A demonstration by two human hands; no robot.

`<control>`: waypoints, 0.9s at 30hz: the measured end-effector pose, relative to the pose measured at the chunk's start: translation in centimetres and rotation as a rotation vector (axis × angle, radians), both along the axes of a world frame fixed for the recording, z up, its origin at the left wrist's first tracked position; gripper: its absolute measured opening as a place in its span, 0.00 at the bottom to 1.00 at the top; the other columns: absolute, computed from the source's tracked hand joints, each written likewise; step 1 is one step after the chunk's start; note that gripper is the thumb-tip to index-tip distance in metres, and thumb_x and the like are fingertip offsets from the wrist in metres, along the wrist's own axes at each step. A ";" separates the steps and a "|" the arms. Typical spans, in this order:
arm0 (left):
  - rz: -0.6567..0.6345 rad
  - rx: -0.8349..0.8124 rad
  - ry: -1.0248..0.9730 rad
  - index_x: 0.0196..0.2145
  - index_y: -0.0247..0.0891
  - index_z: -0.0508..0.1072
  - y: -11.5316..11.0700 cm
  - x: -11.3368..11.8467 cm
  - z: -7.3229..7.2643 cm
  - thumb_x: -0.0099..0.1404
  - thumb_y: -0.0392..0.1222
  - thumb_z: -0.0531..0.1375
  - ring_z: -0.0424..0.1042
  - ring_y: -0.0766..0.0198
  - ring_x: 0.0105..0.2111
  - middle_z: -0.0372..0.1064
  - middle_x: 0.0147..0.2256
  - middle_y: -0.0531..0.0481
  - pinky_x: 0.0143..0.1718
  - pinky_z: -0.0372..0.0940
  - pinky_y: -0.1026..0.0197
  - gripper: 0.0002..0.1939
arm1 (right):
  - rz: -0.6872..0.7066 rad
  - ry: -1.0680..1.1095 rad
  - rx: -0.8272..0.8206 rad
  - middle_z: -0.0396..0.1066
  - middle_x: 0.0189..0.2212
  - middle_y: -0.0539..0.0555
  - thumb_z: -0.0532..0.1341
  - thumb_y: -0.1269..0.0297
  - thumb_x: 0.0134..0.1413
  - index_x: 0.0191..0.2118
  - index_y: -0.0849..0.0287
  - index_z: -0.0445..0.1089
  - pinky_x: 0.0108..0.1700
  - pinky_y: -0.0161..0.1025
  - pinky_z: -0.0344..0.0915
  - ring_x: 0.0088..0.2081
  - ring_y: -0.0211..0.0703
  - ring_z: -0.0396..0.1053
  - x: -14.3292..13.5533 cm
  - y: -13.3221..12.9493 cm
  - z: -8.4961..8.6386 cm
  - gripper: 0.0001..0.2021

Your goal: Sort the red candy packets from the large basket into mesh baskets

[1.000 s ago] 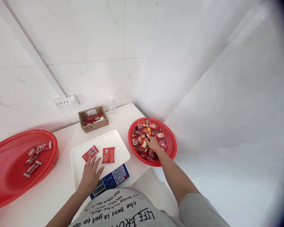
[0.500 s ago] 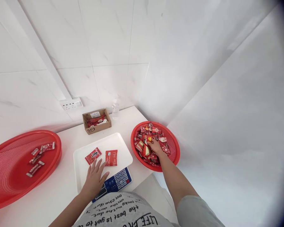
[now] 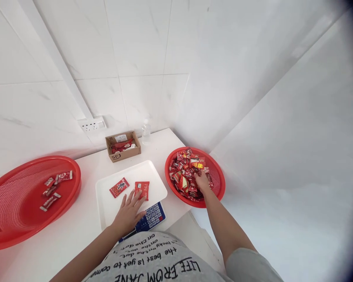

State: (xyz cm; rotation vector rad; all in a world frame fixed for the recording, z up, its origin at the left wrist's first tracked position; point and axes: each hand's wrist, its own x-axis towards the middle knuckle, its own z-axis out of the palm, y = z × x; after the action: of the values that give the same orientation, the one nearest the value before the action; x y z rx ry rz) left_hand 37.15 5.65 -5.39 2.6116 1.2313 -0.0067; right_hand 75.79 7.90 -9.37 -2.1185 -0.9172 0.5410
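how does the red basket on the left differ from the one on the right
The left basket holds just a few packets; the right basket is heaped with them. The right hand is in the right basket, while no hand is in the left basket. Both are red, with mesh sides.

the person wore a light grey t-shirt (image 3: 164, 246), its cloth faintly mottled across the front. black, handwritten-style lettering (image 3: 157, 274) ran over it in several rows: the largest read "life from jane", with a thin black line along "life", and smaller rows read "the best is yet to come" and "on the dot". the 1 visible sleeve (image 3: 248, 264) was short, plain grey and loose. the left hand (image 3: 128, 214) and right hand (image 3: 202, 180) were bare.
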 end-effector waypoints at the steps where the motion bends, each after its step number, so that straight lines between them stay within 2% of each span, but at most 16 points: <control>1: -0.001 0.016 -0.001 0.58 0.46 0.59 0.0 -0.1 -0.2 0.65 0.54 0.46 0.42 0.48 0.62 0.49 0.62 0.47 0.59 0.41 0.40 0.26 | 0.040 -0.057 -0.078 0.67 0.48 0.61 0.55 0.64 0.49 0.49 0.62 0.64 0.50 0.43 0.59 0.50 0.49 0.63 -0.1 -0.1 0.1 0.20; 5: 0.020 0.053 -0.017 0.57 0.46 0.61 -0.6 -1.0 -1.0 0.65 0.52 0.48 0.44 0.49 0.62 0.51 0.61 0.47 0.59 0.42 0.41 0.24 | 0.184 -0.202 -0.297 0.68 0.46 0.62 0.58 0.68 0.47 0.43 0.62 0.69 0.53 0.46 0.54 0.53 0.54 0.60 -1.1 -0.1 0.6 0.14; 7: 0.030 0.064 -0.023 0.57 0.47 0.61 -0.9 -1.3 -1.3 0.65 0.52 0.48 0.45 0.50 0.61 0.52 0.61 0.47 0.58 0.44 0.41 0.24 | 0.239 -0.261 -0.367 0.68 0.47 0.63 0.58 0.68 0.48 0.44 0.61 0.69 0.53 0.47 0.53 0.53 0.55 0.59 -1.7 0.3 0.8 0.15; 11: 0.041 0.080 -0.024 0.56 0.48 0.61 -1.3 -1.9 -2.0 0.65 0.52 0.49 0.46 0.50 0.61 0.52 0.61 0.47 0.57 0.47 0.42 0.23 | 0.313 -0.350 -0.412 0.55 0.58 0.62 0.55 0.63 0.53 0.58 0.57 0.55 0.56 0.48 0.49 0.59 0.55 0.51 -2.6 1.7 1.4 0.25; 14: 0.037 0.077 -0.020 0.57 0.48 0.60 -1.4 -2.0 -2.3 0.65 0.52 0.49 0.48 0.49 0.61 0.52 0.60 0.46 0.57 0.48 0.41 0.24 | 0.331 -0.355 -0.499 0.45 0.62 0.61 0.49 0.55 0.57 0.62 0.54 0.45 0.56 0.52 0.49 0.61 0.56 0.47 -3.1 3.2 2.0 0.28; 16: 0.031 0.070 -0.021 0.57 0.47 0.60 -1.4 -2.1 -2.5 0.65 0.51 0.49 0.48 0.49 0.60 0.51 0.61 0.46 0.56 0.49 0.41 0.24 | 0.331 -0.334 -0.566 0.45 0.62 0.63 0.50 0.54 0.56 0.62 0.55 0.45 0.53 0.53 0.52 0.59 0.59 0.50 -3.3 4.2 2.3 0.29; 19: 0.035 0.071 -0.031 0.57 0.47 0.60 -1.4 -2.1 -2.6 0.65 0.50 0.49 0.49 0.49 0.60 0.50 0.61 0.45 0.56 0.50 0.41 0.24 | 0.354 -0.299 -0.615 0.55 0.56 0.66 0.54 0.59 0.53 0.59 0.57 0.51 0.48 0.48 0.58 0.53 0.57 0.60 -3.7 5.3 2.5 0.27; 21: 0.040 0.077 -0.036 0.58 0.47 0.59 -1.5 -2.1 -2.7 0.65 0.50 0.50 0.49 0.49 0.60 0.50 0.61 0.45 0.56 0.51 0.41 0.24 | 0.370 -0.278 -0.640 0.59 0.53 0.66 0.55 0.62 0.52 0.58 0.58 0.53 0.46 0.46 0.60 0.50 0.55 0.63 -3.8 5.7 2.3 0.27; 27: 0.033 0.105 -0.025 0.57 0.48 0.59 -1.6 -2.2 -3.1 0.65 0.48 0.50 0.50 0.50 0.60 0.51 0.61 0.46 0.56 0.52 0.42 0.23 | 0.366 -0.262 -0.664 0.52 0.57 0.69 0.54 0.58 0.53 0.60 0.54 0.50 0.46 0.51 0.59 0.53 0.60 0.60 -3.7 5.5 1.7 0.28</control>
State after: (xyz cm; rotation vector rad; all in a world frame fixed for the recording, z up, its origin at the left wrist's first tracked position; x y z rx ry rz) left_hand 34.90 4.00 -8.44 2.6712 1.2991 0.0988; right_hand 72.04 13.45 -7.65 -2.6689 -1.4406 0.8561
